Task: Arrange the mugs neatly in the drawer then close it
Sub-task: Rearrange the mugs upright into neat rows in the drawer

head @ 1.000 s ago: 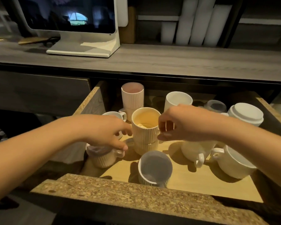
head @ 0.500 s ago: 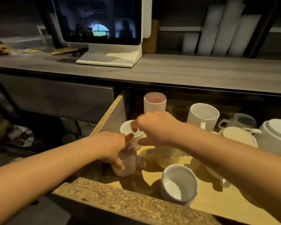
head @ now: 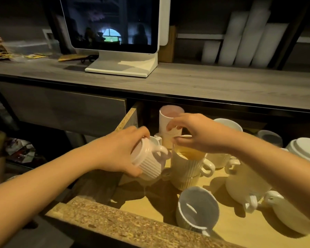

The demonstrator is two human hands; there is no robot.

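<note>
The drawer stands pulled out with several mugs in it. My left hand grips a white ribbed mug near the drawer's left side, lifted and tilted with its handle to the right. My right hand pinches the rim of the top cream ribbed mug, which is stacked on a second cream mug. A tall pink ribbed cup stands at the back, partly behind my right hand. A grey-white mug lies tipped at the front. A plain white mug sits behind my right wrist.
Round white pots and lidded pieces crowd the drawer's right side. The drawer's chipboard left wall is close to my left hand. Above, a grey counter carries a white screen and white rolls.
My left hand has lifted the white ribbed mug off the drawer floor and tilted it. My right hand stays at the cream mug's rim. The view has shifted left and closer.
</note>
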